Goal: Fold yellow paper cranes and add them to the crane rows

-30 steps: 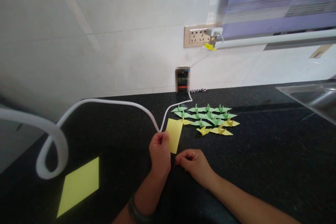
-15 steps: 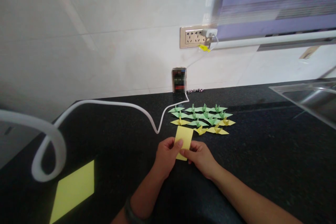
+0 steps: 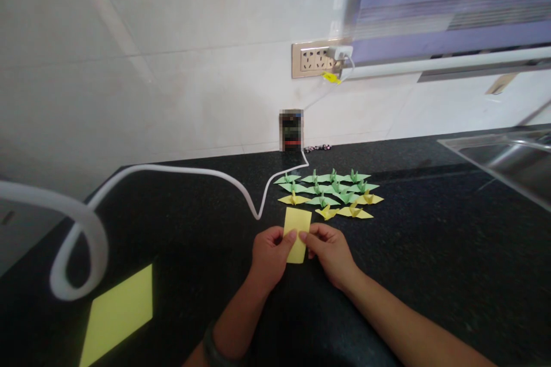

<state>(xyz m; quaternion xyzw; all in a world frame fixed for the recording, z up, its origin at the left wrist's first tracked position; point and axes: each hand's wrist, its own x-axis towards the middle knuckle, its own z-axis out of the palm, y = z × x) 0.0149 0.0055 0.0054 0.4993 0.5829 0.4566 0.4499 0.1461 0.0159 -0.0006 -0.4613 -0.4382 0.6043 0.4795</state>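
A yellow sheet of paper point(image 3: 298, 221), an upright rectangle in shape, is held between both hands just above the dark counter. My left hand point(image 3: 270, 249) pinches its left edge, thumb on the front face. My right hand point(image 3: 330, 249) grips the right edge with the thumb on the face too; the fingers behind are partly hidden. Just beyond the sheet stand several green paper cranes point(image 3: 322, 200) and a few yellow paper cranes point(image 3: 355, 211) in rows. At the lower left lies a larger piece of yellow paper point(image 3: 120, 315), flat on the counter.
A white cable point(image 3: 193, 170) loops across the left of the black counter point(image 3: 430, 275) to a pixelated device point(image 3: 291, 131) against the wall. A beaded string point(image 3: 318, 148) lies beside it. At the right is a steel sink point(image 3: 512, 155); a socket panel point(image 3: 307, 60) with a charger is above.
My right thumb has shifted up the sheet, away from its lower part, to level with my left thumb. The sheet now stands a little straighter. The whole view has shifted slightly.
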